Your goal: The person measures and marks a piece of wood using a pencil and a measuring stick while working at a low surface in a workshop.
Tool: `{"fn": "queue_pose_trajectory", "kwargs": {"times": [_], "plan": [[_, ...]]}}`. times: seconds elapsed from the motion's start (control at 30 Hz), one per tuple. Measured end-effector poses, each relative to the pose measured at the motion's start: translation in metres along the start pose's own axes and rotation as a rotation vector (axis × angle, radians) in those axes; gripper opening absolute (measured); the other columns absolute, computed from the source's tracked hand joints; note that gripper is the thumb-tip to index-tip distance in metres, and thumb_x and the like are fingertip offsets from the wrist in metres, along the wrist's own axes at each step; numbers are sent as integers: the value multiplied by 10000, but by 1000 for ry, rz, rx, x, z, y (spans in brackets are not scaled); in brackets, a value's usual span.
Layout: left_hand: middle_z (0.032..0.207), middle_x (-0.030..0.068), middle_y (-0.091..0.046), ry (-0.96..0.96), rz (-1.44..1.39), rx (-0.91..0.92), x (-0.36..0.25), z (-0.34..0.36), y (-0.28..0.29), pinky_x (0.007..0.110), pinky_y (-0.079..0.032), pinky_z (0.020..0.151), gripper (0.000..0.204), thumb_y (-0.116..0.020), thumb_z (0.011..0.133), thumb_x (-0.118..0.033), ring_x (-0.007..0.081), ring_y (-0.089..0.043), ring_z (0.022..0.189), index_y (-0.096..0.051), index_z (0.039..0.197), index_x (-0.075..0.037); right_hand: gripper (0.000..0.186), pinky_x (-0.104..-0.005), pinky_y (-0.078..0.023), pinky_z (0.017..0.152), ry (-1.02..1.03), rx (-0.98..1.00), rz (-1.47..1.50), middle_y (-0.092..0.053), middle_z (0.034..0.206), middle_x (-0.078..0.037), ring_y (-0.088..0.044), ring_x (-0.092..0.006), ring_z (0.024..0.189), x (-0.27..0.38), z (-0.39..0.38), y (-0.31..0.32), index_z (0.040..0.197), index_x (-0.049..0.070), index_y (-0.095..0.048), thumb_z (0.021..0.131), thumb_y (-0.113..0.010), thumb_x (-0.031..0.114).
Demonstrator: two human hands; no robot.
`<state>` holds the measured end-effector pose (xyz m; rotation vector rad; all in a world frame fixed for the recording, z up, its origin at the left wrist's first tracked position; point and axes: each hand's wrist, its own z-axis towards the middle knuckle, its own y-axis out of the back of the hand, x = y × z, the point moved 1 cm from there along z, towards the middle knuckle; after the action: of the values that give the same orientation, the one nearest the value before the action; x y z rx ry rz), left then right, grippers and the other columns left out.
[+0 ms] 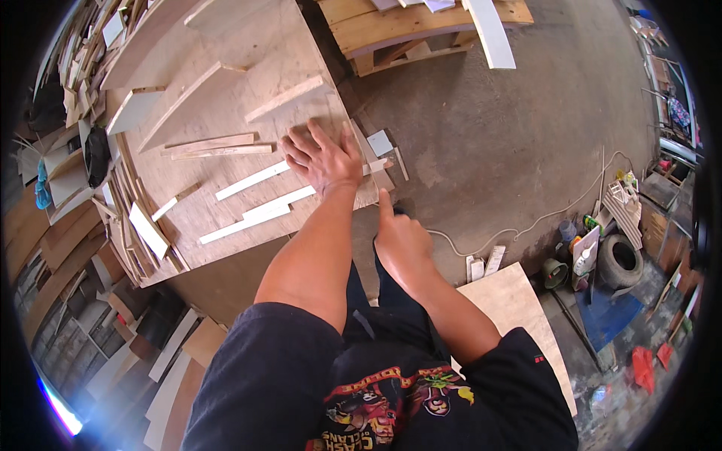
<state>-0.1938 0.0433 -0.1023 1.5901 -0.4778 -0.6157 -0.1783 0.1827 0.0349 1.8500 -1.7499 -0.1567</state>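
Note:
My left hand presses down with fingers spread on the plywood tabletop, near its right edge. Under it runs a long white wooden strip, whose bare-wood end reaches the table edge. A shorter white strip lies alongside, partly hidden by my fingers, and another white strip sits nearer to me. Just off the table edge is my right hand, index finger stretched forward and the other fingers curled. A dark shape shows by its knuckles; what the curled fingers hold is hidden.
Several boards on edge, such as a curved one, and thin sticks occupy the tabletop. Wood pieces crowd the left. A wooden bench stands ahead. A cable crosses the floor toward a tyre; a plywood sheet lies right.

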Motion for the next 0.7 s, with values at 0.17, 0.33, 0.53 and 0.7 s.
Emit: {"fn": "queue_pose_trajectory", "kwargs": {"times": [0.17, 0.33, 0.53, 0.7], "plan": [[1606, 293, -225, -21, -3, -47, 0, -3, -2, 617, -128, 1200, 766, -478, 980, -572, 487, -126, 1513, -324, 1550, -84, 647, -538, -595, 712, 29, -121, 35, -736, 934, -267, -741, -422, 874, 3, 26, -3, 1537, 9, -335, 927, -532, 92], [1650, 280, -135, 6, 7, 100, -4, -2, 10, 597, -60, 1227, 769, -445, 997, -572, 492, -40, 1534, -273, 1585, -107, 634, -540, -595, 706, 20, -33, -12, -737, 927, -263, -742, -419, 862, -2, 10, -8, 1533, 4, -341, 934, -528, 94], [1646, 279, -148, 19, 13, 64, -1, -3, 7, 601, -76, 1224, 763, -459, 993, -558, 491, -58, 1530, -286, 1579, -101, 620, -532, -595, 685, 42, -118, 43, -744, 908, -246, -746, -406, 829, 2, 6, -4, 1525, -10, -345, 942, -521, 107], [1644, 289, -144, 0, -9, 70, -9, -5, 8, 604, -79, 1222, 764, -451, 998, -562, 492, -58, 1530, -282, 1580, -97, 636, -521, -597, 688, 38, -163, 4, -746, 901, -237, -752, -387, 830, 4, 34, -8, 1533, -13, -319, 938, -515, 96]]}}
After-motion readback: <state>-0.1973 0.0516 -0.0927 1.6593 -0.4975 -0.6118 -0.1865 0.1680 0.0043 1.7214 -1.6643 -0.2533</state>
